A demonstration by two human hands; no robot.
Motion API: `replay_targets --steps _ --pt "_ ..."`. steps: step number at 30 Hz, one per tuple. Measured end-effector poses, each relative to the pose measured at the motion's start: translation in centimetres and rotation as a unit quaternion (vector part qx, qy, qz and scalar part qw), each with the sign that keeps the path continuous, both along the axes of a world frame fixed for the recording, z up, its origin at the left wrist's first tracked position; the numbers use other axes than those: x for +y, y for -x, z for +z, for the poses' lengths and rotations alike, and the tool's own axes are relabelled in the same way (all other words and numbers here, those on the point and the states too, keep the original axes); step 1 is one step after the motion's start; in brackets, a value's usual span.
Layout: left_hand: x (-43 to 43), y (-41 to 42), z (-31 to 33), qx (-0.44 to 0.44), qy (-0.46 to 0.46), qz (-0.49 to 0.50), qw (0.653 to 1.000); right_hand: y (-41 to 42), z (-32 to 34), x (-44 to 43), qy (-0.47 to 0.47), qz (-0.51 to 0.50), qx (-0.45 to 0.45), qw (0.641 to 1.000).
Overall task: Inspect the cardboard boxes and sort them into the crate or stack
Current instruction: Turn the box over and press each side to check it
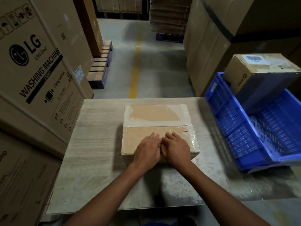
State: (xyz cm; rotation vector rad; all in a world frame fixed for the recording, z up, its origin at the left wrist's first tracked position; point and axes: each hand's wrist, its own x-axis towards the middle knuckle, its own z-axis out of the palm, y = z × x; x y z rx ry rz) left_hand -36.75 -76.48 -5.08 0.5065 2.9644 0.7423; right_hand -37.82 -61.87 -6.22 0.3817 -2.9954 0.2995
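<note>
A flat cardboard box (154, 118), taped and with torn label patches, lies in the middle of the wooden table (97, 144). My left hand (148, 149) and my right hand (175, 149) rest side by side on its near half, fingers straight and pointing away from me. To the right a blue plastic crate (247, 132) sits tilted at the table's edge. A small cardboard box (254, 70) with a barcode label leans on the crate's far rim.
Large washing machine cartons (35, 66) stand stacked against the table's left side. Tall cartons (211, 46) rise behind the crate on the right. Beyond the table a concrete aisle with a yellow line (135, 69) runs past a wooden pallet (101, 66).
</note>
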Motion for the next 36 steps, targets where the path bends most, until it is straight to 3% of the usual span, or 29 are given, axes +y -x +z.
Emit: replay_targets --steps 6,11,17,25,32,36 --pt "0.8 -1.6 -1.3 0.010 0.046 0.028 0.999 -2.4 -3.3 -0.2 0.043 -0.027 0.040 0.998" --pt "2.3 -0.5 0.9 -0.027 0.123 0.008 0.992 -1.5 -1.3 0.7 0.047 0.010 0.049 0.998" --pt "5.7 -0.2 0.7 -0.054 0.115 -0.060 0.990 -2.4 -1.7 4.7 0.062 -0.085 0.013 0.994" --pt "7.3 -0.6 -1.2 -0.015 0.152 -0.041 0.987 -2.9 -2.5 6.1 0.061 -0.054 0.004 0.997" --pt "6.9 2.8 -1.0 0.062 0.123 -0.069 0.988 0.7 1.3 6.5 0.011 -0.047 -0.035 0.998" --pt "7.3 5.0 -1.0 0.001 0.136 -0.060 0.989 2.3 2.0 6.2 0.054 -0.016 -0.049 0.997"
